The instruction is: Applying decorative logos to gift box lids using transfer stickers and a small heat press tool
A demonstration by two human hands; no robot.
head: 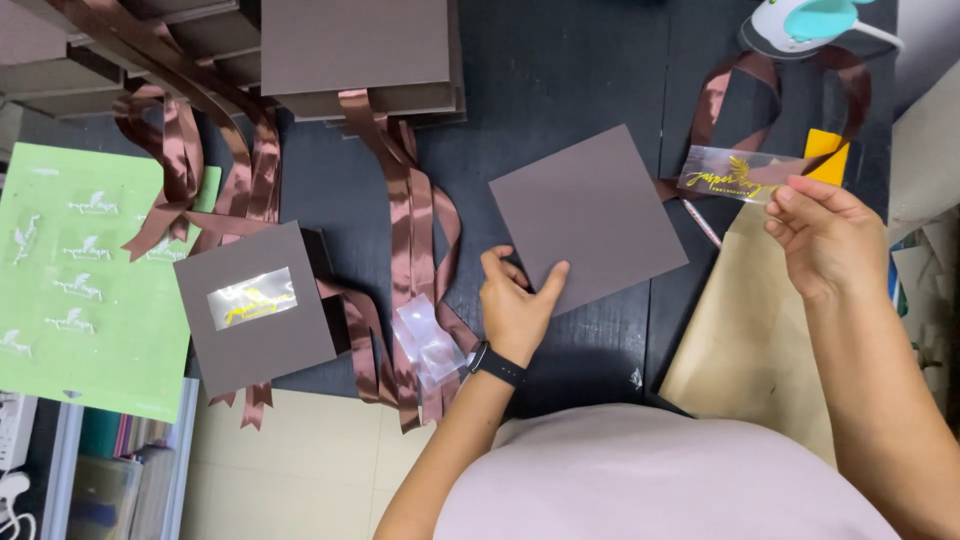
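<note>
The left hand (515, 305) reaches forward from a bent arm with a black watch (497, 363) at the wrist. Its thumb lies on top of the near corner of a flat brown card (588, 216), the fingers curl at that card's edge, so the hand pinches the card against the dark table (560, 70). The right hand (825, 238) is raised on the right, fingers drawn together, and grips one end of a clear strip with gold lettering (735, 176), which sticks out to the left and is held in the air above the table.

The brown card lies tilted between the two hands, touching the left one and apart from the right. The clear strip hangs just past the card's far right corner.

Left of the left hand, brown satin ribbons (412, 230) trail over the table, with a small clear film piece (428, 342) on them. Farther left sits a brown box (255, 307) with a gold-marked film on its lid, and beside it a green mat (85, 280) carrying several more clear decals. More brown boxes (355, 50) are stacked at the far edge. A tan paper sheet (745, 340) lies under the right forearm.
</note>
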